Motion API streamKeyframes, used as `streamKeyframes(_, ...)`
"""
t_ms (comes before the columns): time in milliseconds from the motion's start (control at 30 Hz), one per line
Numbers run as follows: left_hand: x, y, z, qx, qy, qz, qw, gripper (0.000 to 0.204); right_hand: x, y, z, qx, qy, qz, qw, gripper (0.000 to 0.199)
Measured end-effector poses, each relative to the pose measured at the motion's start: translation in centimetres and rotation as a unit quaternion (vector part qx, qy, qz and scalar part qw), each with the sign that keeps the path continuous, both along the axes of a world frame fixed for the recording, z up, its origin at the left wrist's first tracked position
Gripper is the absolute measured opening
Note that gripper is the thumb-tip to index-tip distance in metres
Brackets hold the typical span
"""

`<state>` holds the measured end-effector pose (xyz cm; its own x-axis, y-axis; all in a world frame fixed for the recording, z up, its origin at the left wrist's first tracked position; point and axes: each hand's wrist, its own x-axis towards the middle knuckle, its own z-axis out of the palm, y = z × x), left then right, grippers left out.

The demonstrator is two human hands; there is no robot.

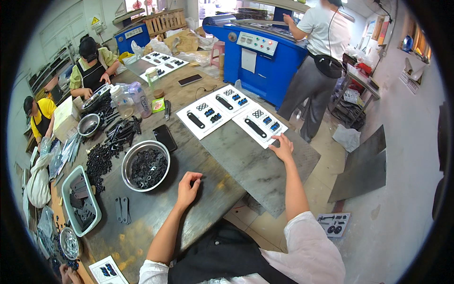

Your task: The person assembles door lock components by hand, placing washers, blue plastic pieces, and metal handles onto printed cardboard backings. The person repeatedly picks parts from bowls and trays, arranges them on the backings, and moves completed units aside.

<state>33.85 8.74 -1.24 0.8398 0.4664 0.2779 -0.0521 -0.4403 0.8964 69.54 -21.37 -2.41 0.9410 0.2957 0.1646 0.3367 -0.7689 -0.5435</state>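
Note:
My right hand (283,148) is at the near right corner of a white card (248,131), its thumb and fingers closed about the edge. This card carries black rings, a long black strap-shaped part and blue-and-black small parts. Two similar cards, a left card (187,131) and a far card (222,107), lie against it on a grey metal sheet (265,173). My left hand (188,188) rests over the table with curled fingers; whatever they hold, if anything, is hidden. Nearest to it stands a steel bowl (126,181) of black rings.
Left of the bowl are a pale green bin (98,218) of black parts, loose black pieces (98,158) and dark flat parts (123,210). A phone (164,137) and bottles (140,100) stand farther back. Beyond is a blue machine (257,71) with a person (326,35) beside it.

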Motion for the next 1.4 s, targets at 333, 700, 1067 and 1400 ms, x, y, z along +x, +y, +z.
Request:
streamKeyframes(333, -12.2, -2.1, 7.8, 0.025, 0.000, -0.029, 0.999, 0.020, 2.5, 0.3, -2.0, 0.002, -0.108, 0.083, 0.991, 0.053)
streamKeyframes(700, -63.6, 7.7, 1.0, 0.328, 0.347, 0.711, 0.516, 0.028, -1.4, -0.7, -0.9, 0.210, -0.184, 0.072, 0.958, 0.029)
streamKeyframes(1067, -73.0, 6.0, -4.4, 0.012, 0.292, 0.692, 0.660, 0.020, -24.8, 14.7, 3.5, 0.286, -0.001, 0.323, 0.902, 0.016)
streamKeyframes(1400, -59.3, 2.8, -1.7, 0.010, 0.257, 0.668, 0.698, 0.021, -49.3, 20.7, 5.7, 0.058, 0.327, 0.743, 0.581, 0.044)
